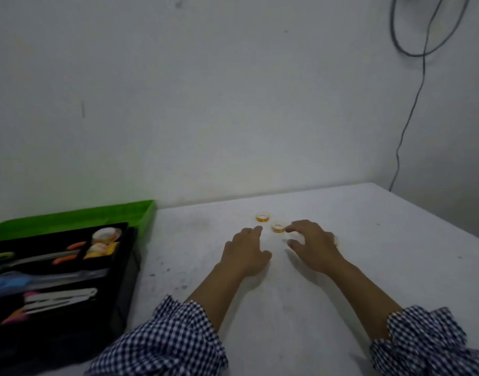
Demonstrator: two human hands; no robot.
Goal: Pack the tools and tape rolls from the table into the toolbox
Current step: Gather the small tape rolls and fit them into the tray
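Reaching right hand (313,244) — fingertip touching tape roll (278,227), toolbox (140,215) left

Toolbox (70,267) left on table (341,294); 2 tape rolls (278,227) centre, beyond hands.

Pale scuffed wall (205,104), dark cable (412,109) hanging down its right side

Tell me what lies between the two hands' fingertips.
In the head view, the nearer tape roll lies between the left hand and right hand, close to the right fingertips.
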